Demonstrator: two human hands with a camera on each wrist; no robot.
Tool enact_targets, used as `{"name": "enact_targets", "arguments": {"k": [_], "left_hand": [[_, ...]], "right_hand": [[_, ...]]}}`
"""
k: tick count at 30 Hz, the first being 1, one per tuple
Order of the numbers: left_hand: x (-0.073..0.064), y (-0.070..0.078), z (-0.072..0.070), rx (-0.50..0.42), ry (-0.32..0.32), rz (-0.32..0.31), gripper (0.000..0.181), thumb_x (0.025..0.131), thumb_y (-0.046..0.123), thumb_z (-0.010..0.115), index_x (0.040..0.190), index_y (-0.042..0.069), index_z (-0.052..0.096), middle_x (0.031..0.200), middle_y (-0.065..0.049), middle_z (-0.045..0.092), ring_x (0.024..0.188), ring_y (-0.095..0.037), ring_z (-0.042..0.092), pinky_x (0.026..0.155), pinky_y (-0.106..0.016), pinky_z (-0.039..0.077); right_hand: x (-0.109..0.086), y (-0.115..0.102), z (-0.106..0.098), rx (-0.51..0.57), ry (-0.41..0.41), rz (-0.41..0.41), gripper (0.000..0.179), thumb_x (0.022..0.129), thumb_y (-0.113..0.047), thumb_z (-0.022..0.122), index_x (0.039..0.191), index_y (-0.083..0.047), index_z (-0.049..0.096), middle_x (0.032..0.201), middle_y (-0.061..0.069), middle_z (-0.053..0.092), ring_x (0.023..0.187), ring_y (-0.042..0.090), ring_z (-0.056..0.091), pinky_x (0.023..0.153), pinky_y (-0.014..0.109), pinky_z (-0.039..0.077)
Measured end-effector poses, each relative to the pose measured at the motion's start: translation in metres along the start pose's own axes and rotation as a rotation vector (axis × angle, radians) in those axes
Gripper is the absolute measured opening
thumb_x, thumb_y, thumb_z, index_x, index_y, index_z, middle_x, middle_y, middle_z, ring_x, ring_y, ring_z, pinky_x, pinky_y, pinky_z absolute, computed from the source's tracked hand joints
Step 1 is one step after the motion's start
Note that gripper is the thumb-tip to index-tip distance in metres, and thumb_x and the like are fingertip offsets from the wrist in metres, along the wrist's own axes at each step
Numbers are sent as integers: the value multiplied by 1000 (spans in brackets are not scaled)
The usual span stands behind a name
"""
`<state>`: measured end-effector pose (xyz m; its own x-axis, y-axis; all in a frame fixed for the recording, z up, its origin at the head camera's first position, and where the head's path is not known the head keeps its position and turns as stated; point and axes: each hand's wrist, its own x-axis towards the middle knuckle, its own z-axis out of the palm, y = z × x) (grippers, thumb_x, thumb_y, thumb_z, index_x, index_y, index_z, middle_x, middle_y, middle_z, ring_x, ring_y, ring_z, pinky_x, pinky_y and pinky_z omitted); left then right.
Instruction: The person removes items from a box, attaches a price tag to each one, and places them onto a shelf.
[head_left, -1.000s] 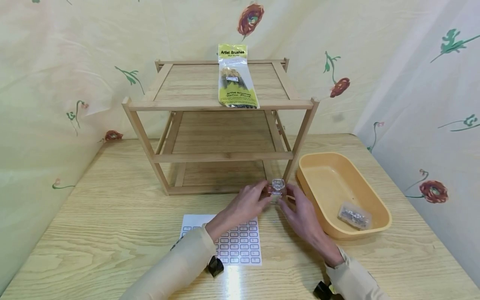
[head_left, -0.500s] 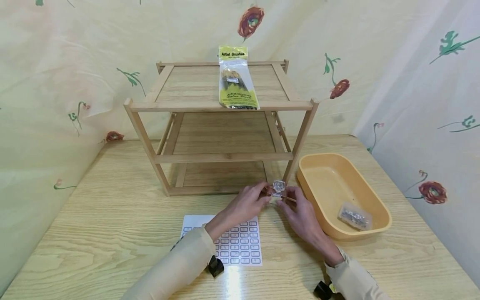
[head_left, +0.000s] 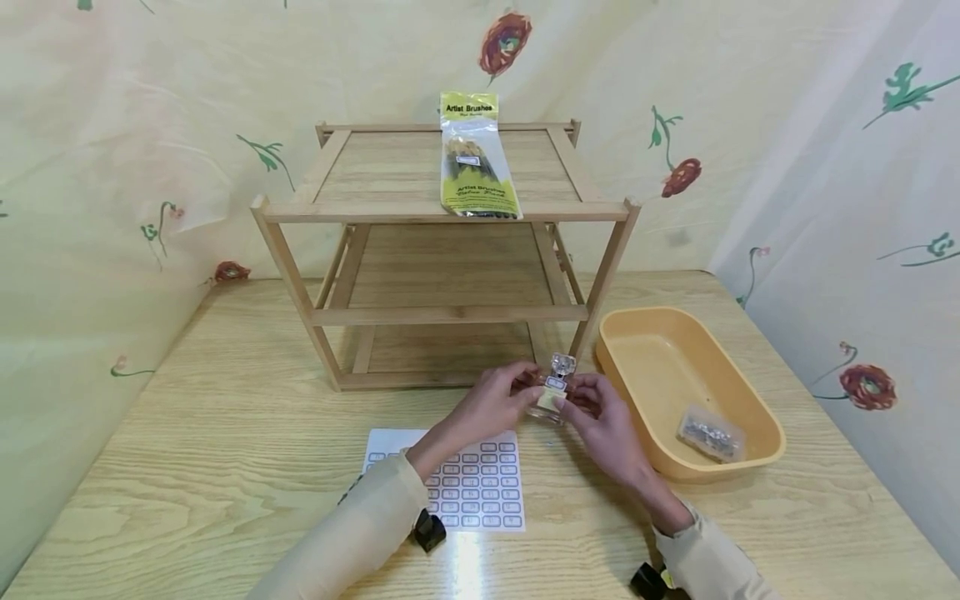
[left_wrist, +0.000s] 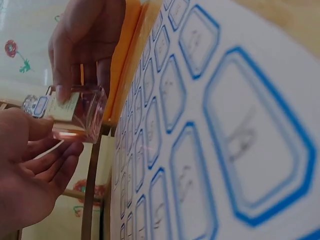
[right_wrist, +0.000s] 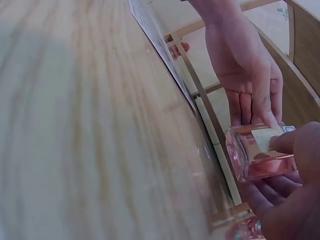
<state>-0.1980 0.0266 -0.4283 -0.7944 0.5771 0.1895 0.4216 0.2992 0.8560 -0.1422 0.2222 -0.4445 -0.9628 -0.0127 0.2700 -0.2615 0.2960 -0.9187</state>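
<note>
A small clear glass perfume bottle point(head_left: 552, 402) with pink liquid and a faceted stopper point(head_left: 562, 364) is between both hands, in front of the shelf's lower right corner. My left hand point(head_left: 491, 402) grips its left side, thumb on the front. From the right, my right hand point(head_left: 609, 429) grips it too, its thumb on the pale front label point(left_wrist: 64, 106). A small white sticker with a blue border point(left_wrist: 40, 106) sits on the neck, above that label. The right wrist view shows the bottle point(right_wrist: 262, 155) tilted, with fingers behind it. A sheet of bordered stickers point(head_left: 480, 483) lies below my left forearm.
A three-tier wooden shelf point(head_left: 450, 315) stands at the back, with a packet of artist brushes point(head_left: 478, 179) on top. To the right sits a yellow plastic tub point(head_left: 652, 367) holding a small clear box point(head_left: 711, 433).
The bottle has tipped from nearly upright, so its front and base now turn more towards me. Both hands stay on it in nearly the same place.
</note>
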Motion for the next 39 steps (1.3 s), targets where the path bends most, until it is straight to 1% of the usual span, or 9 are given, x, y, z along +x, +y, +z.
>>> {"name": "enact_targets", "arguments": {"k": [2, 7, 12, 15, 19, 24, 30, 35, 39], "left_hand": [[0, 0, -3, -10, -6, 7, 36, 105, 11, 61, 137, -6, 58, 114, -12, 70, 103, -21, 67, 87, -25, 55], [0, 1, -9, -13, -23, 28, 35, 105, 13, 63, 134, -6, 60, 113, -13, 71, 105, -24, 68, 91, -26, 54], [-3, 5, -18, -33, -39, 38, 37, 104, 16, 65, 134, -6, 61, 115, -13, 71, 105, -21, 67, 91, -26, 54], [-7, 8, -26, -40, -38, 36, 35, 103, 19, 67, 132, -1, 64, 113, -9, 71, 103, -17, 67, 91, -26, 54], [-14, 11, -35, -29, -15, 35, 32, 102, 21, 69, 129, 3, 67, 111, -5, 71, 101, -14, 66, 91, -28, 54], [-26, 12, -46, -38, 17, 48, 30, 103, 20, 68, 128, 3, 67, 109, -4, 72, 101, -14, 66, 91, -30, 54], [-40, 13, -61, -72, 89, 89, 29, 102, 14, 67, 128, 2, 65, 107, -5, 72, 100, -17, 67, 90, -37, 55], [-50, 12, -71, -88, 147, 96, 27, 101, 11, 68, 127, 3, 66, 106, -4, 72, 100, -18, 66, 89, -43, 55], [-56, 10, -76, -82, 176, 105, 26, 102, 11, 68, 126, 5, 67, 106, -2, 72, 100, -17, 67, 89, -42, 54]], "right_hand": [[0, -3, 0, 13, 2, 21, 32, 95, 7, 69, 121, 12, 51, 111, 27, 67, 99, 17, 66, 85, 22, 56], [-2, -8, -2, 48, 4, 45, 33, 94, 6, 69, 121, 12, 52, 112, 27, 66, 98, 15, 66, 86, 22, 56], [-2, -13, -4, 71, 3, 13, 31, 95, 6, 69, 121, 12, 52, 110, 28, 66, 98, 17, 66, 85, 22, 56], [-2, -16, -5, 82, -2, -20, 30, 95, 6, 69, 120, 12, 53, 108, 25, 68, 97, 18, 67, 84, 23, 56], [-1, -21, -7, 99, -3, -67, 30, 95, 6, 70, 119, 13, 53, 105, 17, 69, 96, 17, 66, 83, 23, 56], [0, -27, -8, 109, 0, -107, 29, 94, 8, 68, 118, 14, 53, 103, 11, 70, 95, 19, 67, 82, 23, 57], [3, -33, -7, 109, 7, -128, 30, 92, 13, 67, 118, 14, 53, 102, 8, 70, 95, 14, 66, 83, 22, 57], [6, -38, -7, 108, 17, -153, 30, 91, 14, 68, 117, 14, 53, 101, 6, 68, 94, 12, 65, 81, 22, 57], [8, -42, -6, 116, 24, -172, 29, 91, 16, 66, 117, 14, 54, 101, 5, 67, 94, 12, 65, 80, 20, 56]]}}
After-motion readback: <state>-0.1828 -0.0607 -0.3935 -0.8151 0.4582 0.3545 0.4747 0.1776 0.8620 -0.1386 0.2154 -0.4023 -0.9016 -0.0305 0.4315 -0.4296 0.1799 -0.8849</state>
